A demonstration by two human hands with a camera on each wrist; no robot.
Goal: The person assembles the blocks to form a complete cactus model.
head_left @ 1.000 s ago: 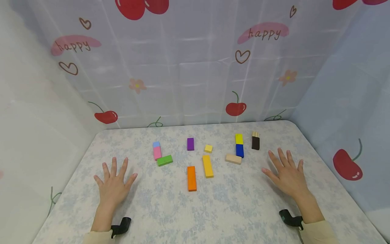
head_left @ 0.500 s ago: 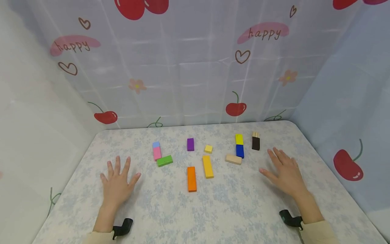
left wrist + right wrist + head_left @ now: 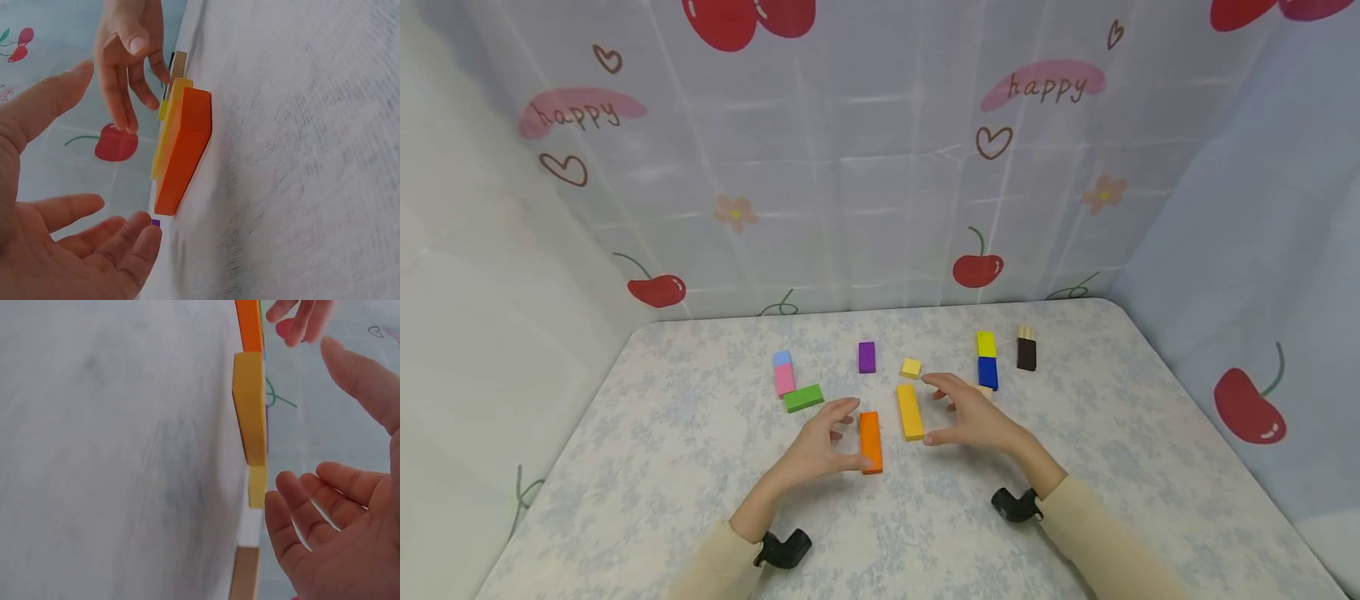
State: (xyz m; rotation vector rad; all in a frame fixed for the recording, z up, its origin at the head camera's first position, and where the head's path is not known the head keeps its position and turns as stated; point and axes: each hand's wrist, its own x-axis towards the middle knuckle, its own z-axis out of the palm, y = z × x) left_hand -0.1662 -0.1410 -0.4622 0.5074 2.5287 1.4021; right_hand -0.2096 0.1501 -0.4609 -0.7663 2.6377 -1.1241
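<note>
An orange block point(image 3: 870, 442) lies lengthwise near the middle of the table. My left hand point(image 3: 820, 442) is at its left side, thumb and fingers spread apart, the thumb tip overlapping the block's near end in the head view. To the right lies a longer yellow block point(image 3: 910, 412). Beside that one is my right hand point(image 3: 973, 415), thumb toward its near end and fingers toward its far end, with nothing between them. In the left wrist view the orange block point(image 3: 187, 147) stands just beyond the left fingertips; in the right wrist view the yellow block point(image 3: 250, 406) is near the right hand.
Farther back lie a green block point(image 3: 804, 398), a pink and light-blue piece point(image 3: 784, 377), a purple block point(image 3: 867, 357) and a small pale-yellow block point(image 3: 911, 368). At right are a blue and yellow piece point(image 3: 987, 371), a dark brown piece point(image 3: 1026, 353) and a partly hidden beige block point(image 3: 984, 391).
Both hands have moved inward from the table's sides to the middle, the left to the orange block and the right to the yellow block. The blocks lie as before.
</note>
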